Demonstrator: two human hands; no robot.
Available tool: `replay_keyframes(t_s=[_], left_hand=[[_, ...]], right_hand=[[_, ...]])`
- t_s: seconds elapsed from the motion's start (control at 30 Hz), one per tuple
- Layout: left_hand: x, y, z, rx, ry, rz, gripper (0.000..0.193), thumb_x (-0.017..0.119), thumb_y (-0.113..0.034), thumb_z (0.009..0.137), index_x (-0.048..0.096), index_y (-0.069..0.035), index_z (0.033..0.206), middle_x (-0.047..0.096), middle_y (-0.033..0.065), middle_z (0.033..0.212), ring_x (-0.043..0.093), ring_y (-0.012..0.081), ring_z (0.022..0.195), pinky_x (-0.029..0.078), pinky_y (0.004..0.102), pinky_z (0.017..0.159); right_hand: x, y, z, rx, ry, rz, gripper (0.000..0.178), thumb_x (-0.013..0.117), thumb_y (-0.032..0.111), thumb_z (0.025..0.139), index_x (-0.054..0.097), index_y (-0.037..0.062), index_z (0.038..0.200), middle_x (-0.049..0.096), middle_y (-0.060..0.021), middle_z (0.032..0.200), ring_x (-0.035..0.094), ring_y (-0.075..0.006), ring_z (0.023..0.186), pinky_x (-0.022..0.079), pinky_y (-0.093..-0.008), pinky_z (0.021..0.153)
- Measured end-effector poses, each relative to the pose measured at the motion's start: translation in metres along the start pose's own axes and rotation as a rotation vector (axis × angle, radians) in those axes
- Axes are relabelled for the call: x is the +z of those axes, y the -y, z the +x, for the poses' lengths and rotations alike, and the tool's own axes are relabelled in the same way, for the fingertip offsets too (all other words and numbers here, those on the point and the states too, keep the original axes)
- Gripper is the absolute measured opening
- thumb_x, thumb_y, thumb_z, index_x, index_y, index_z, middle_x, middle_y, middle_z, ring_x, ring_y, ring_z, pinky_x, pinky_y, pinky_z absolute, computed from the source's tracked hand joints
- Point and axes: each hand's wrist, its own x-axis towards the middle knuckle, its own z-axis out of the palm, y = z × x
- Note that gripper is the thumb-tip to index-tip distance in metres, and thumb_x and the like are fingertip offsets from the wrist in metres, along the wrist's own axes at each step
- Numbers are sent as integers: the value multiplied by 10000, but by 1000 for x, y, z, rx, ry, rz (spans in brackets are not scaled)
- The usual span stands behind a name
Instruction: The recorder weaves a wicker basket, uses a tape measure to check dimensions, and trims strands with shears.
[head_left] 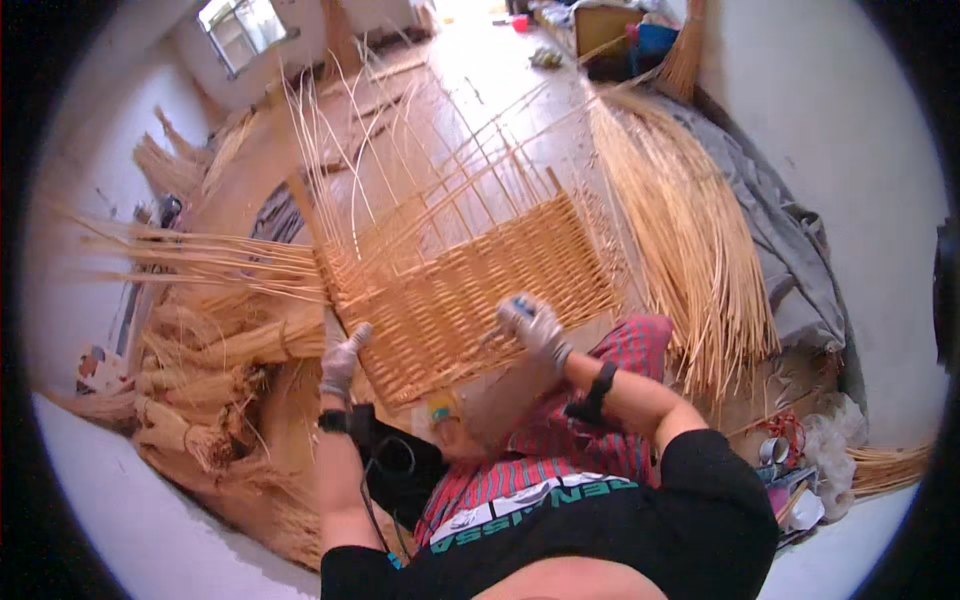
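Note:
A half-woven wicker basket (480,290) stands tilted before me, its side wall facing me. Bare stakes rise along its far edge, and long loose willow rods (200,252) stick out to the left and upward. My left hand (343,362), in a pale glove, grips the lower left edge of the basket, thumb toward the woven wall. Gloved too, my right hand (535,325) is closed around a small tool with a bit of blue on it, close against the right half of the wall. Its kind is too blurred to tell.
A broad heap of peeled rods (690,230) lies on grey cloth (790,260) at the right. Tied bundles (215,390) fill the left side. Plastic bags (835,440) and a tape roll (773,451) sit at the lower right. Striped red cloth (635,350) covers my lap.

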Motion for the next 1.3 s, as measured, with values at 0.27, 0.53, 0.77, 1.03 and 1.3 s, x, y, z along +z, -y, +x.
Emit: replay_keyframes(t_s=[0.27,0.53,0.77,1.03,1.3], left_hand=[[-99,184,-8,-130,-357,285,818,630,-334,1020,162,-86,1643,349,142,1629,420,276,1417,410,388,1134],[-75,139,-11,-304,-472,495,894,635,-604,942,379,28,1520,439,247,1545,452,382,1399,353,414,1159],[-58,90,33,-486,-610,792,1003,572,-835,823,655,59,1270,685,296,1217,644,439,1162,484,473,980],[-59,100,118,-780,-291,826,1026,470,-898,822,737,58,1081,717,307,1043,673,468,1043,513,496,863],[-64,124,147,-611,-364,690,1072,616,-892,735,690,61,1222,710,257,1185,677,403,1097,509,468,903]], right_hand=[[-48,18,147,-498,-227,-141,318,653,331,1018,737,27,1060,695,-14,924,607,-106,867,498,-287,778],[-46,11,246,-83,71,-299,418,671,450,968,783,68,1095,729,-19,1052,629,-146,1010,483,-301,915],[-76,8,242,-92,-90,-344,504,738,518,906,791,49,1082,731,-19,971,619,-131,870,496,-297,826],[-112,3,254,-10,-160,-332,521,721,542,921,781,47,1074,727,-30,983,630,-149,887,494,-312,842],[-107,-10,267,30,-307,-743,783,717,660,842,716,-27,1218,728,-122,1085,643,-218,950,494,-364,912]])
